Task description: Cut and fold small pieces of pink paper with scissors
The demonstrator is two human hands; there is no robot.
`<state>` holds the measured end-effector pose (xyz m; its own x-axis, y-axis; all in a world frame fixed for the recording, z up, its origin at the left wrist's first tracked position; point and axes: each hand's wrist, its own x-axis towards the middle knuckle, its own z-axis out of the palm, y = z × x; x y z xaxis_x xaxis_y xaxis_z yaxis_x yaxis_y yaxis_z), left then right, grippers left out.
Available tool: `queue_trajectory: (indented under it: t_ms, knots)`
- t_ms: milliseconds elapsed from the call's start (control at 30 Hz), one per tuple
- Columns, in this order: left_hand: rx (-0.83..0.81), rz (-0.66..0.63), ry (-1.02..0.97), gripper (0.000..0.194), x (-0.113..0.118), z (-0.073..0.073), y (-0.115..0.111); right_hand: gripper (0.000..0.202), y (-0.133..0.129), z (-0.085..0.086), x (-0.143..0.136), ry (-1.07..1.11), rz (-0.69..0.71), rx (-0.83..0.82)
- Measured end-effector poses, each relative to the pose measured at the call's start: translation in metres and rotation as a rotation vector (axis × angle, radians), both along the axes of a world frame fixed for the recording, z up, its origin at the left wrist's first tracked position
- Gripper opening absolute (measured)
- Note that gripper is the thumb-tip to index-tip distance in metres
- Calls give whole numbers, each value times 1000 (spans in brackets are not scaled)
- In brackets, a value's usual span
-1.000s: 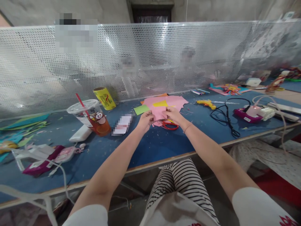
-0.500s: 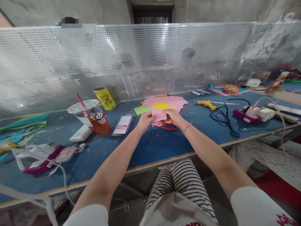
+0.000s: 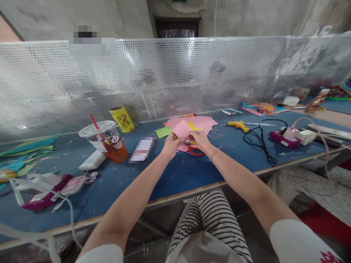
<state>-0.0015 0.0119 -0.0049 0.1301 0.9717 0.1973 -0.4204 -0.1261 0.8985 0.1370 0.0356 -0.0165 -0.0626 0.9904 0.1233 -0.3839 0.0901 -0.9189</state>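
Between my two hands is a small piece of pink paper point(image 3: 182, 128), tilted with one corner pointing up. My left hand point(image 3: 173, 142) pinches its lower left edge. On the other side, my right hand point(image 3: 197, 138) has its fingers closed on the paper's right edge. Behind it lies a larger pink sheet point(image 3: 207, 122) with a yellow piece of paper point(image 3: 194, 126) on it. Green paper point(image 3: 163, 132) sticks out at the left. Red-handled scissors point(image 3: 196, 151) lie just under my right hand, partly covered.
To the left stand a plastic drink cup point(image 3: 113, 144), a yellow roll point(image 3: 122, 119) and a phone point(image 3: 142, 149). A yellow glue gun point(image 3: 238, 126) with a black cable lies right, near a purple power strip point(image 3: 285, 139). A perforated metal screen point(image 3: 175, 87) closes the table's back.
The small pink paper has been turned so that a corner points up. My hands have drawn closer together along its lower edge. The camera view has tilted slightly upward.
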Motion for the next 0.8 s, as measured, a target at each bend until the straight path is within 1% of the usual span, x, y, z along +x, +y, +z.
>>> queue_trajectory:
  t_ms: [33, 100, 200, 300, 367, 400, 433, 500, 567, 633, 733, 800]
  knots:
    - [9, 41, 7, 42, 2, -2, 2, 10, -1, 0, -2, 8, 20, -11]
    - [2, 185, 1, 32, 4, -6, 7, 10, -2, 1, -5, -14, 58, -24]
    - [5, 239, 53, 31, 0, -9, 14, 13, -1, -1, -4, -139, 103, 11]
    - [-5, 202, 107, 31, -4, -9, 14, 12, 2, -5, 0, -284, 107, 120]
    - [-36, 165, 138, 32, -6, -8, 12, 14, 4, -6, 3, -328, 127, 178]
    - [-55, 155, 156, 32, -6, -8, 11, 21, 4, -6, 6, -334, 134, 198]
    - [-63, 190, 171, 30, -6, -7, 11, 28, 4, -5, 8, -336, 117, 206]
    - [-58, 238, 182, 27, -8, -8, 11, 44, 3, -2, 13, -387, 23, 266]
    - [-52, 241, 188, 26, -10, -9, 13, 54, 2, 1, 16, -452, -25, 331]
    - [-45, 233, 183, 26, -11, -10, 14, 54, 1, 2, 16, -460, -14, 302]
    - [-64, 201, 115, 25, -9, -9, 13, 45, 2, -1, 12, -438, 35, 199]
    - [-116, 163, 54, 22, -5, -6, 9, 41, 4, -4, 9, -482, 48, 243]
